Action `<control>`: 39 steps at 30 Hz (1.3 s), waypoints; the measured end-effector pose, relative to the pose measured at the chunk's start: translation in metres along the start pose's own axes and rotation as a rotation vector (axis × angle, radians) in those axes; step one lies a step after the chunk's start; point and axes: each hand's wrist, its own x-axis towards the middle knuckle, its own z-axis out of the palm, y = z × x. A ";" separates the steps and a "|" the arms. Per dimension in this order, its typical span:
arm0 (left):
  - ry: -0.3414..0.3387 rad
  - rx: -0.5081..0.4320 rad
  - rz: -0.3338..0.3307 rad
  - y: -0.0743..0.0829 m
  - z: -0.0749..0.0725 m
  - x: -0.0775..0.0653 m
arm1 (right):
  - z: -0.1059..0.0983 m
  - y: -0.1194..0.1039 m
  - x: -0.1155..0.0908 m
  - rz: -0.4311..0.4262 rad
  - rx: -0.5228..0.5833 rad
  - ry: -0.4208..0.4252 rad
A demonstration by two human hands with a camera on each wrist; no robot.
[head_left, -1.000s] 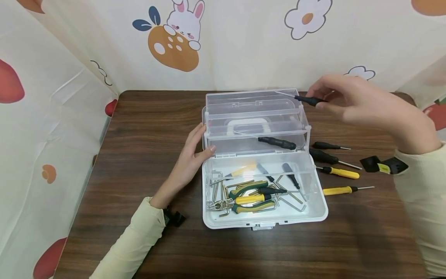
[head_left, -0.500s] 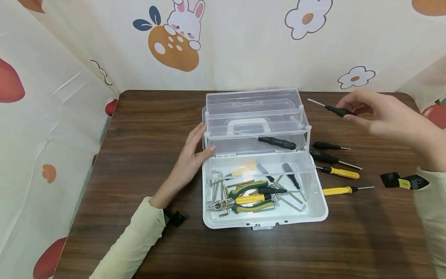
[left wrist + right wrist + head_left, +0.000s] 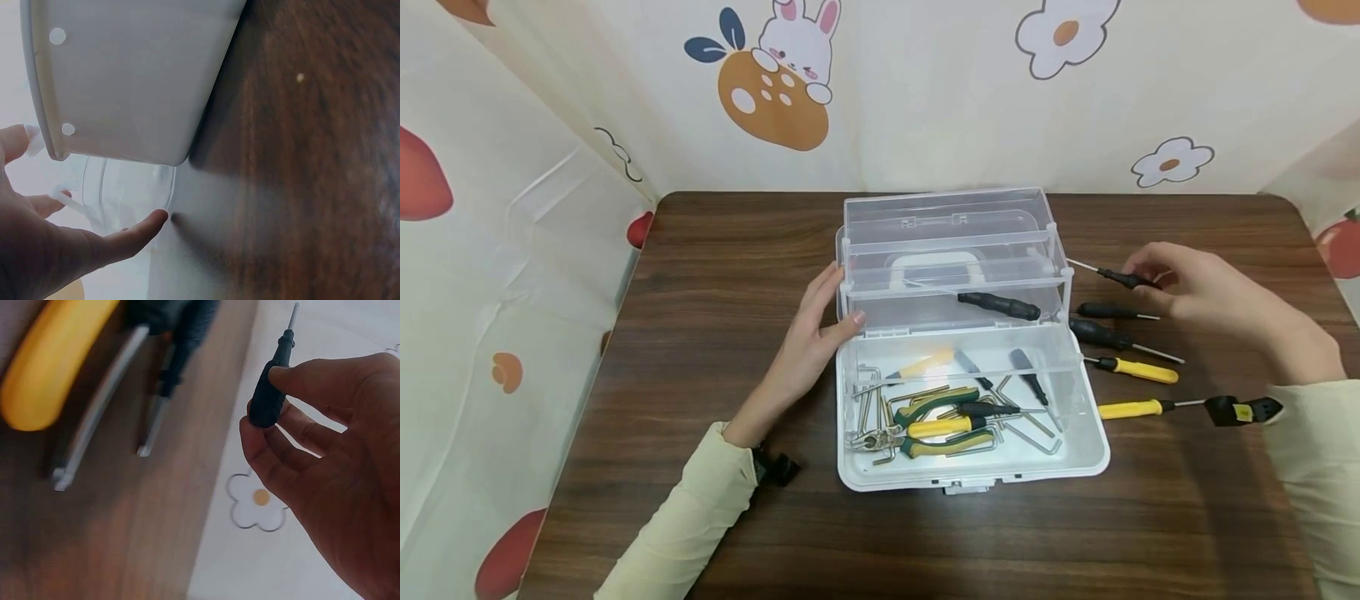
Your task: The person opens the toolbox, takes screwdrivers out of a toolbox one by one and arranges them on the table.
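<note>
Black screwdriver [image 3: 1118,277]: we pinch its handle, right hand [image 3: 1213,300] angled leftward, toward the far right corner of the table [image 3: 737,250]; open wood reaches the far edge. Left hand [image 3: 802,354], fingers apart, touches the toolbox [image 3: 1078,442].

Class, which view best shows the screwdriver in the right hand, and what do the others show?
The right wrist view: the screwdriver appears largest, handle and shaft visible in the right hand. The head view shows it smaller, its handle partly covered; the left wrist view doesn't show it.
</note>
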 end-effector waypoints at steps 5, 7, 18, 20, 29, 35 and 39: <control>-0.001 -0.006 -0.007 0.001 0.000 0.000 | 0.011 0.009 0.001 -0.026 -0.016 0.007; -0.002 -0.009 -0.008 0.001 0.000 0.000 | 0.015 0.012 0.002 -0.035 -0.022 0.004; -0.004 -0.009 0.011 0.000 0.001 0.001 | 0.025 0.019 0.010 -0.012 -0.062 -0.086; -0.006 -0.012 0.011 0.000 0.001 0.001 | 0.026 0.020 0.011 -0.011 -0.063 -0.098; -0.008 -0.021 0.010 0.000 0.000 0.001 | 0.028 0.018 0.008 -0.052 -0.080 -0.060; -0.013 -0.016 0.008 -0.001 0.001 0.001 | 0.023 -0.005 -0.009 -0.135 -0.089 0.069; -0.010 -0.022 0.004 0.000 0.001 0.001 | 0.021 -0.030 -0.023 -0.241 -0.096 0.168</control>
